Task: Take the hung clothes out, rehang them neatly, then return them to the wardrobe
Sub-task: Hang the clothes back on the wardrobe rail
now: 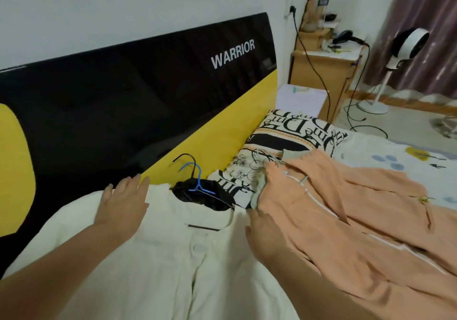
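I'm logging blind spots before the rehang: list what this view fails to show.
- Black hanger in the head view: only its hook and a short bar show; the cream garment covers the rest.
- Black garment: mostly under the cream one.
- Right hand: its fingers are blurred, so any grip on the peach garment is unclear.
- Wardrobe: outside the frame.

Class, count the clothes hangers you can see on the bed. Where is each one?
2: a blue hanger and a black hanger, hooks together by the headboard, above the cream garment. Others may be hidden under clothes.
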A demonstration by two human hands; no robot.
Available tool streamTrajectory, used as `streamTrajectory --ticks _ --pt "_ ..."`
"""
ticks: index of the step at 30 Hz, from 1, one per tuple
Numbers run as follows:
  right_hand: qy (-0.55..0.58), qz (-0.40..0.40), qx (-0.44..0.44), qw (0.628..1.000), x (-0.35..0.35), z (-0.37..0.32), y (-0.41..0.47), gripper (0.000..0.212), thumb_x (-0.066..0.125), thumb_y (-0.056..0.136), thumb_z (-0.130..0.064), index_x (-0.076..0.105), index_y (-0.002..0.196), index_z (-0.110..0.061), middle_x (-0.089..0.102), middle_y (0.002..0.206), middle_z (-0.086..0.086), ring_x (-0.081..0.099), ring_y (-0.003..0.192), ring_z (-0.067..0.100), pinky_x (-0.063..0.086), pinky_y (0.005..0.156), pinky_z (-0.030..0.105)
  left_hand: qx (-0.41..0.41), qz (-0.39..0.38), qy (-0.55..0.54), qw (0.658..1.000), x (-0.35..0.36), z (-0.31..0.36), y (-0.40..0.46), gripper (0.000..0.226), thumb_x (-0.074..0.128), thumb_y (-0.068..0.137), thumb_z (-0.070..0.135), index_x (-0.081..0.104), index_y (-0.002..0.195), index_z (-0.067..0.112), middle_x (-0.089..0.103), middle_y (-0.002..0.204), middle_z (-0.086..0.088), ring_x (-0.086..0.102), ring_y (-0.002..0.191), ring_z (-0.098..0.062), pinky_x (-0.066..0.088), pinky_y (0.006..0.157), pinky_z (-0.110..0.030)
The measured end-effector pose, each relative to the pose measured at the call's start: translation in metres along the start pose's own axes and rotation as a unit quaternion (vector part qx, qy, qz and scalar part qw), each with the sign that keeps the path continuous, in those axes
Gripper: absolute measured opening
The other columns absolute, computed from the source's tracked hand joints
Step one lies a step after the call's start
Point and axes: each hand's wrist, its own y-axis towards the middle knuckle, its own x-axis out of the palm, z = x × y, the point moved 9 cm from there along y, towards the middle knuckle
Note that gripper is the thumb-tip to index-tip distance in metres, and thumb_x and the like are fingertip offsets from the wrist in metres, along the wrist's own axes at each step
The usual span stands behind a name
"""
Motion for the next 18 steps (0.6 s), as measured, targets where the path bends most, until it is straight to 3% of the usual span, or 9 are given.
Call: streamTrajectory --ticks 2,4,5,7,10,12,13,16,18 --pt "-0.008 -0.001 0.004 1.000 0.012 -0.003 0.013 0.052 0.039 0.097 -0.019 0.021 0.146 -0.013 0.023 0.152 0.004 0.027 0.136 0.022 0.031 0.106 0.032 0.004 0.000 0.006 1.000 0.013 -0.003 0.003 0.054 0.036 0.097 0.037 0.020 0.146 0.019 0.035 0.144 0.001 0.033 0.131 -0.018 0.021 0.108 -0.039" --pt "-0.019 -0.028 0.012 0.999 0.026 -0.002 0.024 0.064 0.040 0.097 -0.020 0.004 0.150 -0.014 0.005 0.158 0.003 0.012 0.144 0.020 0.023 0.113 0.032 0.018 0.053 -0.035 0.998 0.010 -0.001 0.004 0.051 0.065 0.083 0.028 0.050 0.129 0.010 0.059 0.114 -0.009 0.056 0.105 -0.028 0.037 0.091 -0.047" --pt "-0.023 -0.043 0.018 0.999 0.032 -0.001 0.028 0.068 0.041 0.097 -0.020 -0.001 0.150 -0.015 0.002 0.159 0.002 0.009 0.145 0.019 0.021 0.115 0.033 0.030 0.085 -0.055 0.994 0.005 0.001 0.005 0.050 0.081 0.066 0.017 0.063 0.110 0.002 0.063 0.091 -0.015 0.061 0.084 -0.035 0.044 0.077 -0.048" --pt "-0.017 -0.082 0.035 0.996 0.043 0.005 0.032 0.071 0.047 0.094 -0.023 0.004 0.150 -0.014 0.018 0.155 0.004 0.020 0.142 0.020 0.026 0.111 0.034 0.038 0.151 -0.083 0.984 -0.006 0.001 0.002 0.041 0.090 0.044 0.004 0.067 0.077 -0.002 0.058 0.063 -0.018 0.058 0.057 -0.036 0.045 0.058 -0.045" --pt "-0.030 -0.093 0.046 0.994 0.043 0.008 0.028 0.041 0.050 0.091 -0.027 0.036 0.127 -0.015 0.045 0.135 0.007 0.041 0.125 0.023 0.036 0.095 0.033 0.041 0.172 -0.101 0.979 -0.017 0.001 -0.005 0.032 0.089 0.046 0.000 0.060 0.062 0.003 0.053 0.054 -0.013 0.055 0.048 -0.032 0.042 0.052 -0.039" --pt "-0.030 -0.082 0.038 0.995 0.036 0.004 0.020 0.013 0.046 0.092 -0.027 0.038 0.096 -0.017 0.053 0.125 0.010 0.048 0.117 0.024 0.037 0.086 0.032 0.043 0.188 -0.118 0.974 -0.025 -0.003 -0.012 0.028 0.085 0.057 0.005 0.057 0.059 0.005 0.051 0.051 -0.010 0.053 0.045 -0.030 0.040 0.050 -0.036" --pt "-0.023 -0.078 0.033 0.996 0.032 0.002 0.015 0.015 0.043 0.093 -0.026 0.033 0.086 -0.018 0.055 0.121 0.012 0.050 0.113 0.024 0.036 0.080 0.032 0.042 0.194 -0.129 0.972 -0.030 -0.006 -0.017 0.023 0.076 0.068 0.012 0.056 0.057 0.007 0.050 0.049 -0.008 0.052 0.043 -0.029 0.040 0.049 -0.035" --pt "0.007 -0.050 0.023 0.998 0.008 -0.004 -0.003 0.009 0.040 0.095 -0.024 0.040 0.090 -0.016 0.059 0.116 0.014 0.054 0.107 0.025 0.029 0.071 0.030 0.055 0.202 -0.147 0.967 -0.048 -0.016 -0.032 0.028 0.039 0.075 0.023 0.055 0.057 0.010 0.048 0.048 -0.004 0.052 0.040 -0.027 0.036 0.049 -0.029" --pt "0.020 -0.034 0.020 0.999 -0.017 -0.009 -0.018 0.008 0.040 0.095 -0.023 0.041 0.096 -0.016 0.059 0.116 0.014 0.054 0.108 0.025 0.033 0.074 0.031 0.044 0.196 -0.146 0.969 -0.063 -0.025 -0.041 0.017 0.061 0.072 0.019 0.058 0.059 0.009 0.050 0.048 -0.002 0.053 0.040 -0.027 0.036 0.047 -0.029"
